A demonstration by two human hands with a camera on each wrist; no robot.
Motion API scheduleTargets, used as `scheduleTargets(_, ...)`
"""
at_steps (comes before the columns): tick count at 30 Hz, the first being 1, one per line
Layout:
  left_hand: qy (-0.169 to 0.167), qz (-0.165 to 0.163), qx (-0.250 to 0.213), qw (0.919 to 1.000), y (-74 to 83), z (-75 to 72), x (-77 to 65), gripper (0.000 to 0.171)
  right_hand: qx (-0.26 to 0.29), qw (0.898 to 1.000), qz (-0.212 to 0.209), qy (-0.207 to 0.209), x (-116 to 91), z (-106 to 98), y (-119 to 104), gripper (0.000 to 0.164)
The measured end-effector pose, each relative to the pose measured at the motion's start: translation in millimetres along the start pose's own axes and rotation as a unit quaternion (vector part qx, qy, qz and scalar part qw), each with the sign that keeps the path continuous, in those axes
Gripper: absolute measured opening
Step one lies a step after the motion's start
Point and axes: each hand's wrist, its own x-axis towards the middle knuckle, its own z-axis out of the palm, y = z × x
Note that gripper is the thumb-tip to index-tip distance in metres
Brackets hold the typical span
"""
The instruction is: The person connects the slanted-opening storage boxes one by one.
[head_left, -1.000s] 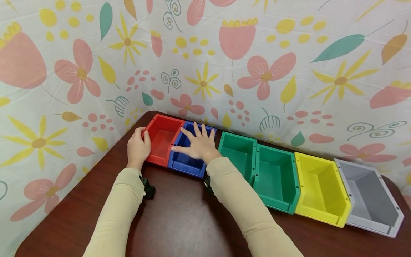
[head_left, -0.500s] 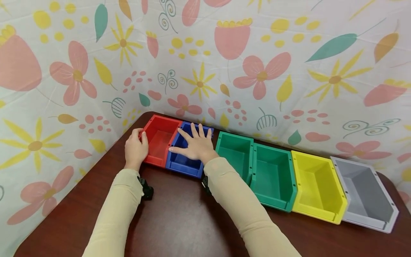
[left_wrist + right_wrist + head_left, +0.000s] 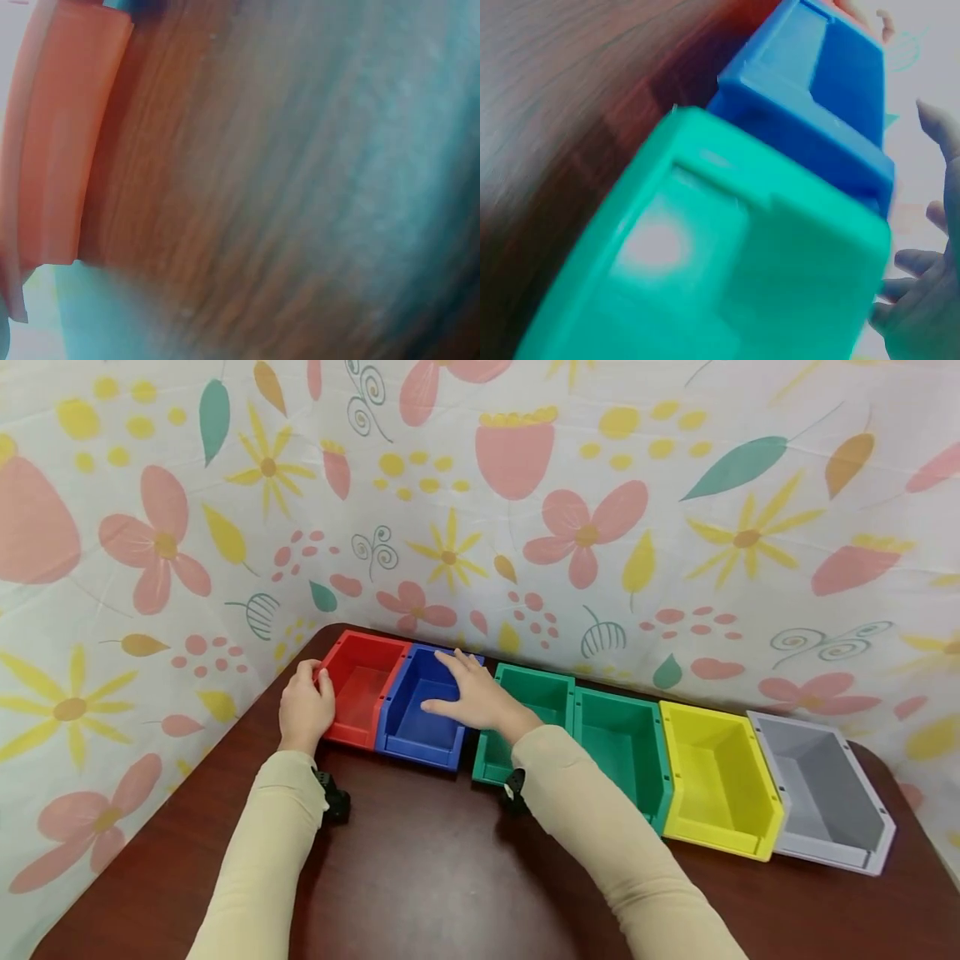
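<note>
My left hand [image 3: 306, 706] grips the left side of the red bin [image 3: 362, 689], its fingers at the outer wall and its thumb by the rim. In the left wrist view the red bin's side [image 3: 64, 139] shows above the table. The blue bin [image 3: 422, 714] stands against the red one. My right hand [image 3: 480, 693], fingers spread, hovers over the gap between the blue bin and the first green bin [image 3: 525, 681]. In the right wrist view that hand [image 3: 930, 292] shows at the right edge, holding nothing, beside the green bin [image 3: 765, 262] and the blue bin [image 3: 810, 112].
A second green bin [image 3: 618, 743], a yellow bin [image 3: 720, 772] and a grey bin [image 3: 825, 785] continue the row to the right. Behind hangs a floral cloth [image 3: 450, 485]. The dark wood table [image 3: 420, 868] stretches in front.
My right hand has lifted off the blue bin and moved right toward the first green bin. The left hand stays at the red bin. The head view has shifted slightly right.
</note>
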Motion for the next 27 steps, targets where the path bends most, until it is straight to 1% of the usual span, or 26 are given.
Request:
scheduleTargets(4,-0.023,-0.003,0.021,0.9995,-1.3,-4.8,1.7,0.044,0.027,1.000,-0.002,0.007,-14,-15,7,0.082)
scheduleTargets(7,-0.032,-0.003,0.034,0.9989,-1.8,-7.9,1.9,0.044,0.041,0.999,0.001,0.019,-26,-26,15,0.078)
scheduleTargets(11,-0.031,-0.003,0.046,0.9984,-3.4,-11.2,2.6,0.043,0.057,0.998,0.021,0.029,-40,-39,29,0.074)
scheduleTargets(18,-0.027,-0.006,0.062,0.9977,-3.7,-16.8,3.0,0.043,0.110,0.992,0.046,0.037,-67,-61,49,0.064)
scheduleTargets(20,-0.022,-0.010,0.061,0.9978,-1.5,-18.0,2.4,0.042,0.121,0.991,0.051,0.039,-74,-67,55,0.061)
scheduleTargets(23,0.003,-0.009,0.055,0.9985,5.4,-18.4,0.4,0.042,0.143,0.987,0.062,0.039,-85,-74,61,0.058)
scheduleTargets(25,0.026,0.003,0.046,0.9986,12.3,-18.0,-1.3,0.042,0.159,0.984,0.072,0.038,-91,-78,65,0.057)
scheduleTargets(27,0.049,0.026,0.038,0.9978,20.2,-16.9,-3.3,0.042,0.174,0.980,0.084,0.037,-98,-81,69,0.057)
